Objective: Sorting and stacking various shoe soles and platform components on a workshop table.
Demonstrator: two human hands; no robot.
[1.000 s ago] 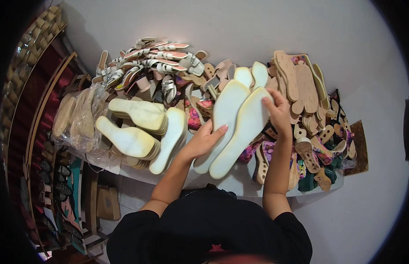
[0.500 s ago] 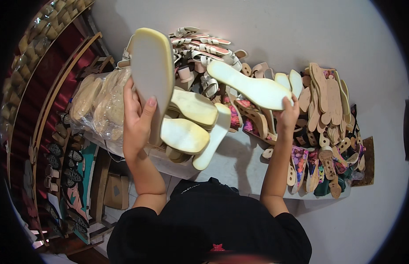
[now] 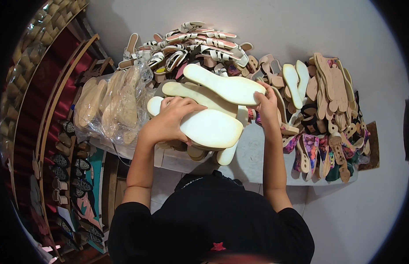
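My right grip [image 3: 267, 103] pinches the upper sole [image 3: 224, 84] at its wide end, thumb on top and fingers behind, so the narrow end juts leftward above the worktop [image 3: 253, 163] with no hand beneath; that lopsided hold could let it twist or droop. My left grip [image 3: 170, 118] is spread across the lower sole [image 3: 212, 128], fingers along the far edge and thumb along the near one; I cannot tell whether it is clear of the pile [image 3: 196, 154] or resting there. The middle sole [image 3: 198, 93] lies between these two, partly covered, and a sideways push from either could knock it askew. The pile sits near the worktop's front edge, so a tug toward me could spill soles. The bag [image 3: 114, 101] is near my left wrist, its loose plastic apt to snag, and a swinging right elbow could topple the wedges [image 3: 308, 154].
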